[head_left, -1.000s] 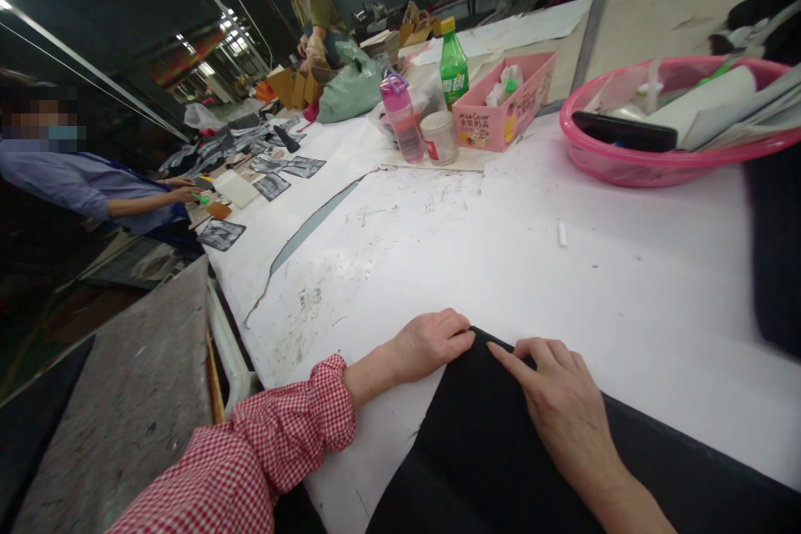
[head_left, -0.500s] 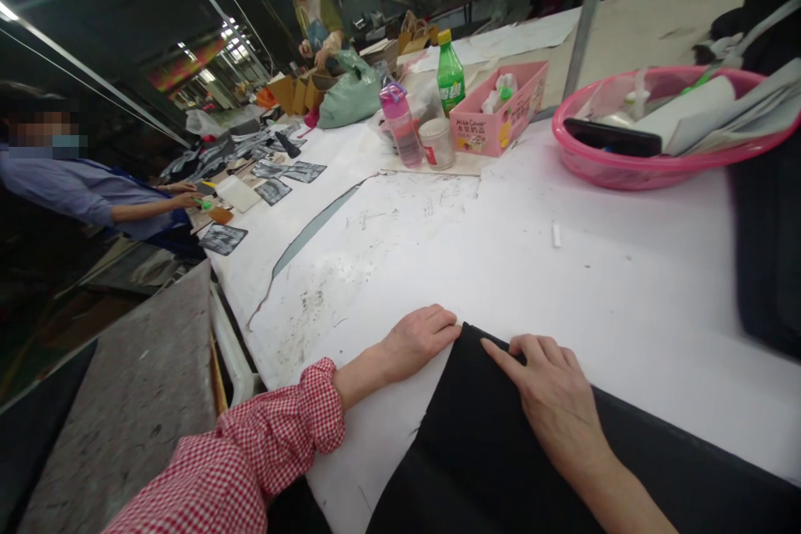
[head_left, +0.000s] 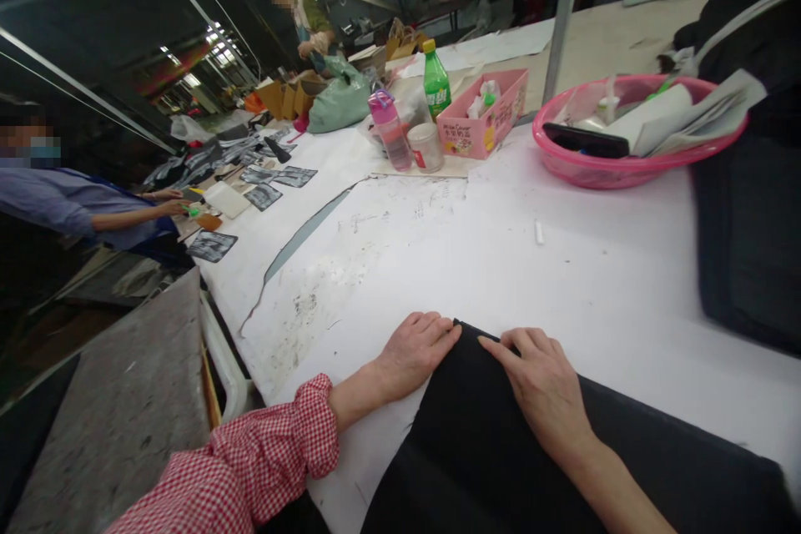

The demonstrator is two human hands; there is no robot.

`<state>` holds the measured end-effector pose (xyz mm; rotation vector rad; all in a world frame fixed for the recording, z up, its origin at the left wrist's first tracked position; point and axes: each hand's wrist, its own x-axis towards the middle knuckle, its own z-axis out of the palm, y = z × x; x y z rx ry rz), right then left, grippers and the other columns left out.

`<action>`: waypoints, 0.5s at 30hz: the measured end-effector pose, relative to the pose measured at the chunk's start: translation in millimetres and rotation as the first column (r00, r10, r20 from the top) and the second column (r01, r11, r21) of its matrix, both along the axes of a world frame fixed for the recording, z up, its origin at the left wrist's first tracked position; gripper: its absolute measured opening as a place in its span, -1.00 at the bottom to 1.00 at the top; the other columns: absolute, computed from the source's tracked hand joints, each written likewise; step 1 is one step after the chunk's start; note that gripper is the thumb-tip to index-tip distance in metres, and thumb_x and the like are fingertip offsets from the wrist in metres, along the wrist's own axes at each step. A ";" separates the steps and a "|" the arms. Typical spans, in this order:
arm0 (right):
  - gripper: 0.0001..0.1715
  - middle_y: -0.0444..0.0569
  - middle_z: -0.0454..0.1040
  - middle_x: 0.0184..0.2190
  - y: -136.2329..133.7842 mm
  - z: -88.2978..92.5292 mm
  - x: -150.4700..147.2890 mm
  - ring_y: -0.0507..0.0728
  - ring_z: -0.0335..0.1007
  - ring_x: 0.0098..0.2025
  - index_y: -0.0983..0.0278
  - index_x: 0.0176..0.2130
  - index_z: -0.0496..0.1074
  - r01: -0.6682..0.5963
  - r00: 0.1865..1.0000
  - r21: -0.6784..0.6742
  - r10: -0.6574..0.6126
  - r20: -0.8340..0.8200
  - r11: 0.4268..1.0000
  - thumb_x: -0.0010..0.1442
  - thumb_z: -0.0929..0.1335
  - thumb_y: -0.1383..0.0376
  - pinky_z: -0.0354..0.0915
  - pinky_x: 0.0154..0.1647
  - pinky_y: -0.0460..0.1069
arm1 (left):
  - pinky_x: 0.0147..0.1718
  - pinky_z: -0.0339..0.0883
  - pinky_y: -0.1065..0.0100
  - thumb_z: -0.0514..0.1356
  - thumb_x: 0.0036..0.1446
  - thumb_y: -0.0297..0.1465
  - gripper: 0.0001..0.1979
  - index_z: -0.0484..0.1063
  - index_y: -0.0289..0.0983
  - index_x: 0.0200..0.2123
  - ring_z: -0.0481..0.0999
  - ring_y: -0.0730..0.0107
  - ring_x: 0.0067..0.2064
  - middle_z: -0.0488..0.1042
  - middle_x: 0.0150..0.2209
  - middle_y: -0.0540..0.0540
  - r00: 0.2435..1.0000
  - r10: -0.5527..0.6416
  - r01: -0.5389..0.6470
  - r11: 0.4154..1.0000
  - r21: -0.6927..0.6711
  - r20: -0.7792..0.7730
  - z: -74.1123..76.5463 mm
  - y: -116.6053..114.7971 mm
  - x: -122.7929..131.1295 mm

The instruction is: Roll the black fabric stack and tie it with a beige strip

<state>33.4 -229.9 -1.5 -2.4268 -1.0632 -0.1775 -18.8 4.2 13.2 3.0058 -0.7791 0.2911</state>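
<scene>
A large piece of black fabric [head_left: 476,434] lies across the near side of the white-covered table [head_left: 400,267], its far corner between my hands. My left hand [head_left: 416,350] is closed at that corner, thumb and fingers pinching the fabric's tip. A little to the right, my right hand [head_left: 547,388] is closed on the far edge, its thumb on top of the fabric and the other fingers bent over the edge. A narrow strip along the edge between the hands looks folded. My right fingertips are partly hidden.
Beyond lie a small white stick [head_left: 539,232], a pink basin [head_left: 626,171] with a phone and papers, a pink box [head_left: 481,129], a green bottle [head_left: 436,83], a pink bottle [head_left: 393,133] and a jar [head_left: 425,148]. A person [head_left: 93,204] works at left, another [head_left: 306,21] behind.
My left thumb has come over onto the fabric's corner, where before the fingers were just beside it. My right hand stays nearly in place on the edge. The view has shifted slightly.
</scene>
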 end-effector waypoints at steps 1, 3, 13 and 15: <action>-0.66 -0.05 0.36 -0.26 -0.5 -0.1 0.2 0.17 0.19 -0.19 0.14 0.02 0.45 0.010 1.000 0.013 -0.010 -0.001 1.000 0.26 0.35 0.40 0.09 -0.21 0.06 | -0.04 0.34 0.18 0.04 0.33 -0.48 -0.73 0.35 -0.30 0.07 0.39 0.21 0.02 0.44 -0.06 -0.17 1.000 0.028 -0.028 1.000 -0.014 0.004 1.3 2.7 -0.2; -0.68 -0.05 0.36 -0.27 -1.0 -0.3 0.6 0.17 0.19 -0.19 0.14 0.00 0.46 0.018 1.000 0.027 -0.018 0.004 0.999 0.27 0.35 0.40 0.09 -0.21 0.06 | -0.03 0.34 0.16 0.05 0.31 -0.51 -0.76 0.39 -0.29 0.00 0.38 0.21 0.02 0.44 -0.09 -0.15 0.996 0.088 -0.087 0.994 -0.061 0.015 5.6 4.0 -0.1; -0.76 -0.05 0.38 -0.29 -2.2 2.9 3.1 0.15 0.21 -0.20 0.13 -0.04 0.48 0.030 1.000 0.054 -0.031 0.007 0.998 0.31 0.33 0.33 0.08 -0.20 0.05 | -0.05 0.37 0.19 0.02 0.32 -0.50 -0.71 0.37 -0.32 0.06 0.41 0.25 -0.04 0.46 -0.12 -0.15 0.999 -0.016 0.023 0.988 -0.155 0.052 -4.8 -31.0 2.5; -0.80 -0.06 0.39 -0.30 -8.3 2.0 5.9 0.15 0.22 -0.20 0.13 -0.08 0.50 0.013 1.000 0.073 -0.013 0.001 0.997 0.32 0.32 0.30 0.09 -0.20 0.05 | -0.04 0.36 0.18 0.03 0.32 -0.50 -0.71 0.37 -0.31 0.06 0.41 0.25 -0.04 0.46 -0.12 -0.14 0.999 -0.007 0.014 0.989 -0.147 0.045 -7.5 -30.1 2.0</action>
